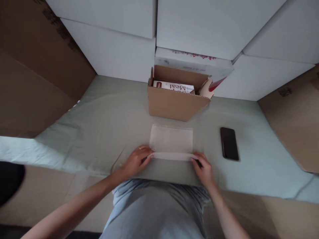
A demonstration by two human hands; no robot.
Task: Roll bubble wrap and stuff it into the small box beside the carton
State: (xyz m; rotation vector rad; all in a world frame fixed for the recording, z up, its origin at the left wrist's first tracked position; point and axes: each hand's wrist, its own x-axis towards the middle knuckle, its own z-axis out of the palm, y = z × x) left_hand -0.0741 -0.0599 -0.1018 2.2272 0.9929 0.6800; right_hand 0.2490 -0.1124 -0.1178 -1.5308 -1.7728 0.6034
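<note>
The person's left hand [139, 159] and right hand [204, 169] are both closed, with the fingertips pinching the two ends of the near edge of a thin translucent sheet [171, 139]. This sheet (it may also be a flat bag; one cannot tell) lies on the cloth-covered surface [104, 106], between the person and an open cardboard box [171, 105].

As for the progress, the near edge forms a paler band, which seems to be folded, and it is stretched straight from one hand to the other. The bigger, far part of the sheet is flat and not yet folded, so the work appears to be at a rather early stage. The cardboard box stands with its top not closed, and a white carton [173, 87] with the printed word "Meal" is inside. A dark phone [229, 143] lies apart at the right, untouched.
</note>
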